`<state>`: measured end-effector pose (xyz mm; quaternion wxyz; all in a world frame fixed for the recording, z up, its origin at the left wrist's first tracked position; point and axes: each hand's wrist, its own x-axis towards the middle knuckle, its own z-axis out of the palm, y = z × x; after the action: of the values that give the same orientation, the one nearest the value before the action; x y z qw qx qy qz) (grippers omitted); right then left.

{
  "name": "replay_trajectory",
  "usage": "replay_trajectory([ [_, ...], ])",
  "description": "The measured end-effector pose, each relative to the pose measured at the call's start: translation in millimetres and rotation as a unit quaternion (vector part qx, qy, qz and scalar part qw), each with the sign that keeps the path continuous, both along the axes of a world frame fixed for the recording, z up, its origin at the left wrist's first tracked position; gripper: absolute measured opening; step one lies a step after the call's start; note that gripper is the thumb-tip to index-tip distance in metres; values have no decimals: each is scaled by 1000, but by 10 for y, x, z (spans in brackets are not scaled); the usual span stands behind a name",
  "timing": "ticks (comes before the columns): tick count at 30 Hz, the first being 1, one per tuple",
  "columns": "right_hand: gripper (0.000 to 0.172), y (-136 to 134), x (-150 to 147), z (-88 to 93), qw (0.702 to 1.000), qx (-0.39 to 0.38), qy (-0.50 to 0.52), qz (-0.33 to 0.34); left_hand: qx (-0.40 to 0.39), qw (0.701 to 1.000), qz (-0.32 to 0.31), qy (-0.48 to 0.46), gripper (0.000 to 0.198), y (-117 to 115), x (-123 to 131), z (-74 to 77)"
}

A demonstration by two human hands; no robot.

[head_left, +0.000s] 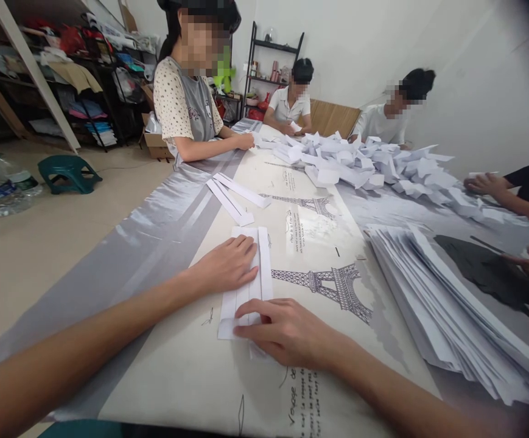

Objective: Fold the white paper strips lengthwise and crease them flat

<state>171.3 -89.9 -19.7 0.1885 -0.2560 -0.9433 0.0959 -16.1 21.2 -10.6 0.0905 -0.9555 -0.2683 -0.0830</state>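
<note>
On the print-covered surface (177, 365), near side: creased white paper (246, 294), looks part-folded.
I log left hand (232, 261) laid flat on it, grasping nothing; right hand (287, 328) curled at its near end, pinch or press, can't tell. Crisp edges, folding seemingly unfinished. Slim strips (228, 204) beyond and angular heap (350, 159) look folded; fanned flat stack (428, 292) at right probably left.

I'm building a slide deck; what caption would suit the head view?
Left hand and right hand on folded white paper, with a heap of paper pieces farther along the table.
</note>
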Motion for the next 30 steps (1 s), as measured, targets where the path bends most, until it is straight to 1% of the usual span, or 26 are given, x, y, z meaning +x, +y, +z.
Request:
replay_trajectory([
  [2, 29, 5, 23, 7, 1000, -7, 4, 18, -4, 1000, -3, -9, 33, -20, -2, 6],
  [4, 30, 3, 39, 16, 999, -21, 10, 22, -11, 1000, -5, -26, 30, -25, -12, -15],
  [7, 26, -7, 45, 34, 999, -40, 5, 22, -23, 999, 1, -40, 33, -19, -29, -57],
  [10, 29, -10, 37, 33, 999, -44, 5, 19, -35, 998, 5, -45, 37, -25, -45, -52],
  [13, 28, -5, 29, -6, 999, -42, 17, 3, -48, 998, 6, -38, 42, -56, -64, 2],
  [15, 28, -3, 28, -41, 999, -40, 26, -8, -55, 998, -7, -28, 45, -84, -79, 25],
  [18, 27, -13, 31, -66, 998, -39, 24, -35, -59, 998, -35, -13, 48, -132, -84, -8],
  [19, 27, -19, 30, -64, 998, -38, 21, -45, -62, 998, -28, -9, 50, -153, -76, -32],
  [21, 28, -29, 25, -52, 998, -27, 11, -54, -77, 997, 15, -1, 59, -202, -42, -83],
  [24, 30, -35, 9, -35, 999, 5, 10, -43, -111, 991, 77, 4, 71, -281, 29, -120],
  [30, 27, -36, -12, -32, 999, 32, -6, -24, -168, 979, 110, 21, 72, -363, 93, -43],
])
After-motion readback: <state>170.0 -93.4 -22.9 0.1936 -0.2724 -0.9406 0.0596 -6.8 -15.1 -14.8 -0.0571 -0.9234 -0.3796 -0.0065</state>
